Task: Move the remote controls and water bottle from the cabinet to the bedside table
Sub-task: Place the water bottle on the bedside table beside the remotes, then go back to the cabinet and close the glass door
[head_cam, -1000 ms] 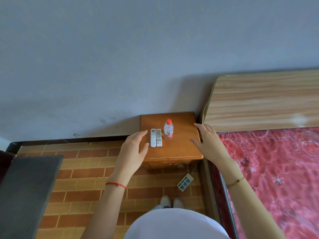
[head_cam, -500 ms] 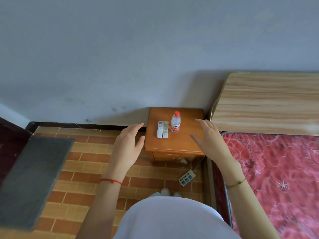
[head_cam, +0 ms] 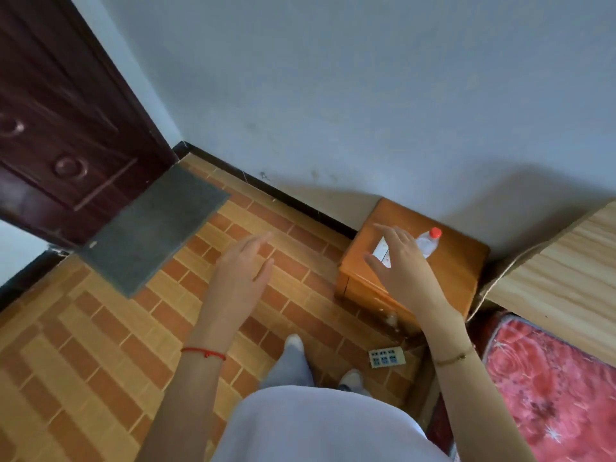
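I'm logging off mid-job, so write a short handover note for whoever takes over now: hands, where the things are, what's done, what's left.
Left hand: open, empty, over the brick floor.
Right hand: open, empty, raised in front of the bedside table; contact cannot be told.
Water bottle: standing on the bedside table.
Remote controls: lying side by side on the table beside the bottle, partly hidden by the right hand.
Done: all things appear delivered.
Left: nothing obvious; check no items remain on the cabinet, which I cannot identify here.
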Tool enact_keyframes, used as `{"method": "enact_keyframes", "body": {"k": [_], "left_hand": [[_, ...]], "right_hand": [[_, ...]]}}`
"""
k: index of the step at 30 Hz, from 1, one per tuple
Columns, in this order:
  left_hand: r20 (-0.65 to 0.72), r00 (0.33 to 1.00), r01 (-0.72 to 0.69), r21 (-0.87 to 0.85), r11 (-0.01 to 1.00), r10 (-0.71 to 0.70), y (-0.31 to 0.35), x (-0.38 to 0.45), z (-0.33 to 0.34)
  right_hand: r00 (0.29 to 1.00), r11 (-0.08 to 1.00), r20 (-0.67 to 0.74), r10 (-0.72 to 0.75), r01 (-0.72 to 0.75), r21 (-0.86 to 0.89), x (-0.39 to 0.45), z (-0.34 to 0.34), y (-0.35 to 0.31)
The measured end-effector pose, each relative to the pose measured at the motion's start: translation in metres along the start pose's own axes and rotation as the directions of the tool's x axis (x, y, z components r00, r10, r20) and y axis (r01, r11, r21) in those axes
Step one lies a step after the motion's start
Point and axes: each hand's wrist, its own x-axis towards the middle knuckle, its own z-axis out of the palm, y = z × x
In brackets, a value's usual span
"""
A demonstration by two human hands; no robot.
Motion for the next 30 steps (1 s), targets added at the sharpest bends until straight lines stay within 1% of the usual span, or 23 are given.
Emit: {"method": "enact_keyframes", "body": {"k": [4, 6, 11, 13, 19, 24, 30], "left_hand": [[-0.088, 0.987, 0.134, -0.016, 0.991, -0.135, -0.042, -0.019, -0.023], [-0.126, 0.976, 0.177, -0.019, 0.984, -0.178, -0.063, -0.028, -0.035], [-0.192, 0.924, 0.331, -0.033, 0.943, -0.331, -0.121, -0.041, -0.067], [-0.225, 0.899, 0.380, -0.029, 0.924, -0.377, -0.149, -0.044, -0.084], [-0.347, 0.786, 0.530, -0.048, 0.847, -0.512, -0.242, -0.063, -0.147], [-0.440, 0.657, 0.654, -0.074, 0.753, -0.613, -0.310, -0.089, -0.194], [-0.501, 0.536, 0.732, -0.126, 0.670, -0.679, -0.367, -0.108, -0.227]], "right_hand": [[0.985, 0.990, 0.102, -0.137, 0.140, -0.016, 0.024, 0.022, -0.048], [0.969, 0.979, 0.144, -0.200, 0.205, -0.020, 0.035, 0.035, -0.074], [0.899, 0.924, 0.251, -0.359, 0.379, -0.037, 0.064, 0.074, -0.148], [0.871, 0.905, 0.295, -0.393, 0.423, -0.040, 0.078, 0.098, -0.185], [0.751, 0.810, 0.369, -0.547, 0.586, 0.008, 0.102, 0.175, -0.309], [0.607, 0.711, 0.425, -0.672, 0.690, 0.138, 0.104, 0.236, -0.410], [0.467, 0.627, 0.512, -0.721, 0.754, 0.197, 0.106, 0.287, -0.495]]}}
